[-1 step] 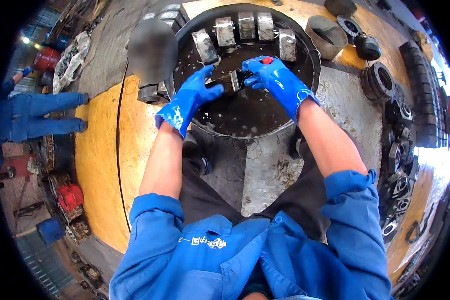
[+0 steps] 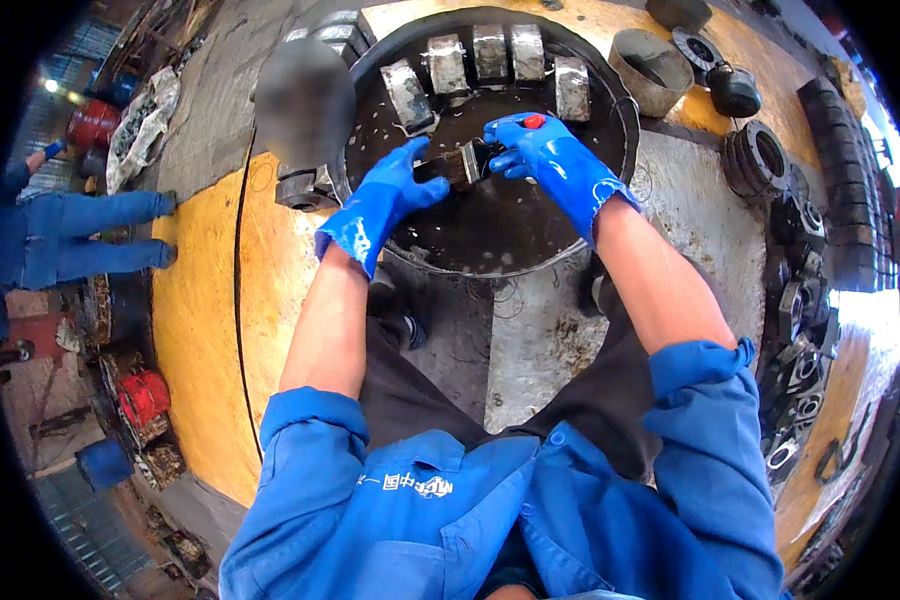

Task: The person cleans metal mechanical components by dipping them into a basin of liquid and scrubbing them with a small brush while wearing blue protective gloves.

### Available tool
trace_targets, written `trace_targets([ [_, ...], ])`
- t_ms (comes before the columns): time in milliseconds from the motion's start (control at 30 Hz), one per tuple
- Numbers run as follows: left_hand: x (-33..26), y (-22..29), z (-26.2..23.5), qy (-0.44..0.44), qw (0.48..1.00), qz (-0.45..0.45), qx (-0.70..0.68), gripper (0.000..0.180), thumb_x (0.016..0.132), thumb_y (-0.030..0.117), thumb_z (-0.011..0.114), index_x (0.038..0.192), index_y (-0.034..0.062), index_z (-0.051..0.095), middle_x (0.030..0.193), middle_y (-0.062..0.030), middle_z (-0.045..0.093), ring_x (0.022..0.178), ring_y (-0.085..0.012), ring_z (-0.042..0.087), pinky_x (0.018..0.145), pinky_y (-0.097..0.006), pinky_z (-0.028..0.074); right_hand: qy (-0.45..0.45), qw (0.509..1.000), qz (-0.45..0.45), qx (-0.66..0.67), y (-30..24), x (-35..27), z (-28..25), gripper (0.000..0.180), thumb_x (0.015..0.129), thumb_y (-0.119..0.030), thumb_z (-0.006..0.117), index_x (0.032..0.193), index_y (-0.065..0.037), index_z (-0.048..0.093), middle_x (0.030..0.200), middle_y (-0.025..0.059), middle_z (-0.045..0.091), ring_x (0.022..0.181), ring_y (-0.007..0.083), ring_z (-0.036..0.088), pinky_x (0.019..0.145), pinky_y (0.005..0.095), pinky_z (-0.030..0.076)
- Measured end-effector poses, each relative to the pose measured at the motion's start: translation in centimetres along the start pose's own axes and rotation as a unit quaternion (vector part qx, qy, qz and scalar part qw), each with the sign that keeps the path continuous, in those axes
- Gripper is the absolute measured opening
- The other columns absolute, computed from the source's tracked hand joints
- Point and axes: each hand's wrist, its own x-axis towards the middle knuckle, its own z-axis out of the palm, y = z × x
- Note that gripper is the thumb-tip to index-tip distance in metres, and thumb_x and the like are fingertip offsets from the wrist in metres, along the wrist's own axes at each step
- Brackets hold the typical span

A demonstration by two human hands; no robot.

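My right hand [image 2: 540, 150], in a wet blue rubber glove, is closed around a paintbrush [image 2: 473, 160]. The brush has a red handle end, a metal band and dark bristles that point left. My left hand [image 2: 400, 178], gloved alike, is open beside the bristle end, thumb and fingers apart; whether it touches the bristles I cannot tell. Both hands are over a large round black tub [image 2: 627, 150] of dark liquid. Along its far side stand several wet metal blocks [image 2: 446, 65], one of them [image 2: 406, 92] nearest my left hand.
Beyond the tub's right side are a round metal pot [image 2: 652, 72], a dark kettle-like vessel [image 2: 734, 92] and stacked rings [image 2: 755, 160]. More metal parts [image 2: 805, 300] line the far right. At left a person in blue [image 2: 80, 230] stands by the yellow floor sheet [image 2: 200, 320]. A red drum [image 2: 143, 395] is lower left.
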Motion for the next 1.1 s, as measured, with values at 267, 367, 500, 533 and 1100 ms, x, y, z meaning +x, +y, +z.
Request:
trace_targets([
  [267,0.6,3.2,2.6,-0.004,0.993,-0.003,0.115,0.093,0.071,0.035,0.086,0.153,0.0132,0.047,0.148,-0.0177,0.057,0.132,-0.0374,0.057,0.111,-0.042,0.048,0.058,0.993,-0.016,-0.106,2.2,-0.6,-1.5,0.030,0.095,-0.032,0.066,0.109,-0.008,0.077,0.084,0.0103,0.076,0.074,0.0206,0.073,0.069,0.0370,0.058],
  [367,1.5,2.5,4.2,0.039,0.988,0.065,0.138,0.094,0.068,0.026,0.091,0.152,0.0120,0.049,0.145,-0.0169,0.059,0.131,-0.0370,0.058,0.113,-0.042,0.046,0.061,0.993,-0.012,-0.095,0.5,-1.2,-1.6,0.029,0.095,-0.032,0.070,0.113,-0.010,0.075,0.091,0.0068,0.074,0.072,0.0147,0.071,0.064,0.0292,0.056],
  [500,2.6,4.3,4.9,0.027,0.973,0.058,0.221,0.103,0.067,0.032,0.091,0.156,0.0131,0.042,0.149,-0.0147,0.055,0.136,-0.0348,0.053,0.116,-0.044,0.042,0.084,0.979,-0.038,-0.181,-0.6,-2.1,-2.4,0.030,0.094,-0.034,0.071,0.112,-0.010,0.075,0.092,0.0062,0.075,0.071,0.0137,0.070,0.061,0.0299,0.056],
  [533,2.8,4.9,4.8,0.016,0.970,0.042,0.237,0.104,0.067,0.033,0.091,0.157,0.0133,0.041,0.150,-0.0144,0.054,0.137,-0.0343,0.052,0.116,-0.045,0.042,0.091,0.976,-0.080,-0.178,0.4,-1.3,-3.0,0.030,0.095,-0.033,0.070,0.113,-0.010,0.075,0.092,0.0066,0.075,0.071,0.0135,0.070,0.059,0.0307,0.056],
  [1100,4.2,6.8,7.0,0.052,0.890,0.174,0.419,0.075,0.083,0.033,0.079,0.150,0.0156,0.050,0.141,-0.0127,0.062,0.125,-0.0299,0.062,0.106,-0.047,0.047,0.102,0.980,-0.106,-0.137,-1.8,-2.8,-4.3,0.029,0.092,-0.026,0.068,0.112,-0.007,0.077,0.092,0.0095,0.078,0.079,0.0144,0.072,0.076,0.0308,0.060],
])
